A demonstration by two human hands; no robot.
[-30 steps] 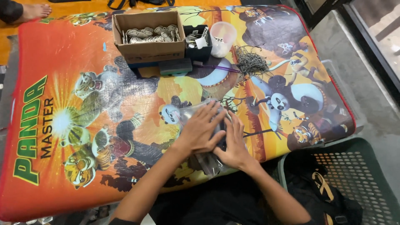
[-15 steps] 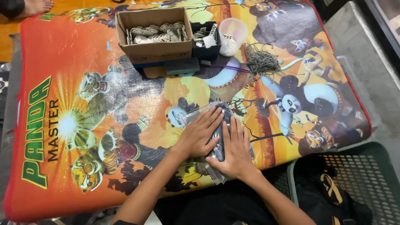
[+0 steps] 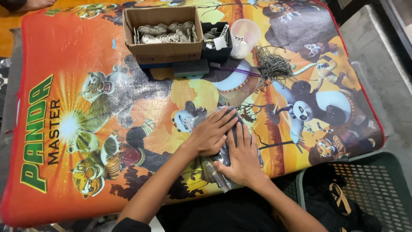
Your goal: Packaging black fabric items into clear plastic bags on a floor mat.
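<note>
Both the left hand (image 3: 209,136) and right hand (image 3: 243,155) lie flat, fingers spread, grip closed on nothing, pressing the clear plastic packet (image 3: 223,169) onto the orange cartoon-printed mat (image 3: 86,56); advisable: even pressure, smoothing outward.

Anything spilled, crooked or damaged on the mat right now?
Nothing spilled. Only the loose tangle of grey string beside the plastic cup looks untidy. Both hands, left and right, press flat on a clear plastic bag.

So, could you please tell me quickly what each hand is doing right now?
Left hand: open, flat on the clear plastic bag.
Right hand: open, flat on the same bag.
</note>
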